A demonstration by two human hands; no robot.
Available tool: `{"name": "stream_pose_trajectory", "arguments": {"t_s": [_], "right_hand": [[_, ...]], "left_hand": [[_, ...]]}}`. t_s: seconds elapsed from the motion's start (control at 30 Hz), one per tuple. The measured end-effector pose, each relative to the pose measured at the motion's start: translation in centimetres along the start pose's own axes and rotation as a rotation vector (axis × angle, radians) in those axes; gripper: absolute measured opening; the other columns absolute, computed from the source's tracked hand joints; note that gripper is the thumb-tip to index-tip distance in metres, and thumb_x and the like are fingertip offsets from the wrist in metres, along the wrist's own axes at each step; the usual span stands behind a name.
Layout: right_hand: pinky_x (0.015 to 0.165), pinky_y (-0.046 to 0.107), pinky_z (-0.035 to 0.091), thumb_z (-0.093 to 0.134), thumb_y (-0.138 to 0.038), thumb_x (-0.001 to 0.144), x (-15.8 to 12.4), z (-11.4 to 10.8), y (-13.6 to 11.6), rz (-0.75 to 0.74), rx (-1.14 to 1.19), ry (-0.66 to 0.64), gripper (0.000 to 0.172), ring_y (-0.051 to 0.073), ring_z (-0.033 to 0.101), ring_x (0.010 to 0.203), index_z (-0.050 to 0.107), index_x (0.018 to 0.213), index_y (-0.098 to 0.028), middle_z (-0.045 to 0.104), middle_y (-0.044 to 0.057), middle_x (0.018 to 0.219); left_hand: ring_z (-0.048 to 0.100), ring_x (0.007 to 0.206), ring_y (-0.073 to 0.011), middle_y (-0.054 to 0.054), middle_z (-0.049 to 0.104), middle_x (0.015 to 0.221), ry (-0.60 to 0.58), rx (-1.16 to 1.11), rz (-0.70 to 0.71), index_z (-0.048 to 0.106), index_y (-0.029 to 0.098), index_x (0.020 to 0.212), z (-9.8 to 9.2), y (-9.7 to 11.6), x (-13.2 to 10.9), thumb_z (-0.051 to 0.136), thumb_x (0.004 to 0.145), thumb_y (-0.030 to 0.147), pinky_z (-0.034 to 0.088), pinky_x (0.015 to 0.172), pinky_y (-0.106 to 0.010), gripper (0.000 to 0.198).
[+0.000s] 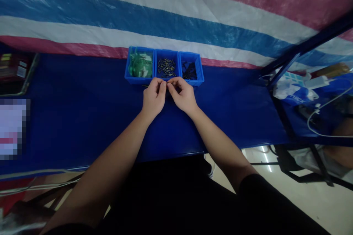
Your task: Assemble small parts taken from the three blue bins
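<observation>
My left hand [154, 97] and my right hand [182, 95] meet fingertip to fingertip just in front of three blue bins. Both are closed in a pinch, and whatever lies between the fingers is too small to make out. Behind them, the middle bin [167, 51] holds a heap of thin dark and brassy screw-like pieces [166, 67]. Green plastic bags with pale pieces [141, 64] fill the left bin [133, 80]. Small black parts [189, 71] lie in the right bin [200, 75]. A few tiny pieces show on the table beside my left fingers.
The bins stand on a blue table [82, 117] against a striped tarp [176, 14]. A tray with dark red boxes [16, 68] sits at far left. Right of a dark metal frame post [281, 112] are plastic bags [296, 93], a white cable and part of another person.
</observation>
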State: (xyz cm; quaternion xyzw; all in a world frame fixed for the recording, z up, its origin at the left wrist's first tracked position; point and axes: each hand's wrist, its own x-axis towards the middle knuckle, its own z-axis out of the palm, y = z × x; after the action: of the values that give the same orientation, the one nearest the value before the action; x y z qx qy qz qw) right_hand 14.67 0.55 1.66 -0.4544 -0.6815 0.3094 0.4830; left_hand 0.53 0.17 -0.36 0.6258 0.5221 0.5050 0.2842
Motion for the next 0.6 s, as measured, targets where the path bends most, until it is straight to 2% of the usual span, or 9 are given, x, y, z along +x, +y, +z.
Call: {"name": "stream_pose_trajectory", "arguments": {"t_s": [0.17,0.37,0.5,0.6], "right_hand": [[0.070,0.027,0.046,0.052,-0.047,0.096,0.00,-0.11,-0.10,0.024,-0.021,0.013,0.031,0.011,0.054,0.070,0.063,0.091,-0.018,0.062,0.000,0.079],[0.066,0.027,0.043,0.050,-0.051,0.096,-0.01,-0.20,-0.16,0.047,-0.040,0.009,0.036,0.011,0.052,0.068,0.062,0.087,-0.018,0.060,0.000,0.075],[0.066,0.027,0.045,0.050,-0.050,0.096,-0.02,-0.14,-0.13,0.045,-0.045,0.009,0.035,0.011,0.054,0.069,0.063,0.090,-0.018,0.063,0.000,0.077],[0.070,0.028,0.048,0.053,-0.045,0.096,-0.04,-0.01,-0.04,0.027,-0.028,0.021,0.029,0.012,0.058,0.073,0.064,0.099,-0.019,0.066,0.002,0.085]], "left_hand": [[0.049,0.051,-0.0104,0.005,0.050,0.058,-0.015,-0.043,0.001,0.055,0.024,0.103,0.10,-0.10,-0.10,0.050,0.098,0.046,0.039,0.053,-0.024,0.023],[0.050,0.049,-0.0107,0.006,0.050,0.056,-0.047,-0.067,0.022,0.055,0.026,0.111,0.08,0.06,-0.12,0.050,0.098,0.043,0.040,0.053,-0.024,0.022],[0.051,0.049,-0.0106,0.006,0.051,0.057,-0.041,-0.060,0.032,0.055,0.027,0.111,0.06,0.14,-0.13,0.050,0.098,0.042,0.040,0.053,-0.024,0.021],[0.051,0.049,-0.0108,0.005,0.051,0.057,-0.035,-0.034,0.021,0.055,0.026,0.108,0.00,0.17,-0.13,0.049,0.098,0.042,0.040,0.054,-0.025,0.020]]}}
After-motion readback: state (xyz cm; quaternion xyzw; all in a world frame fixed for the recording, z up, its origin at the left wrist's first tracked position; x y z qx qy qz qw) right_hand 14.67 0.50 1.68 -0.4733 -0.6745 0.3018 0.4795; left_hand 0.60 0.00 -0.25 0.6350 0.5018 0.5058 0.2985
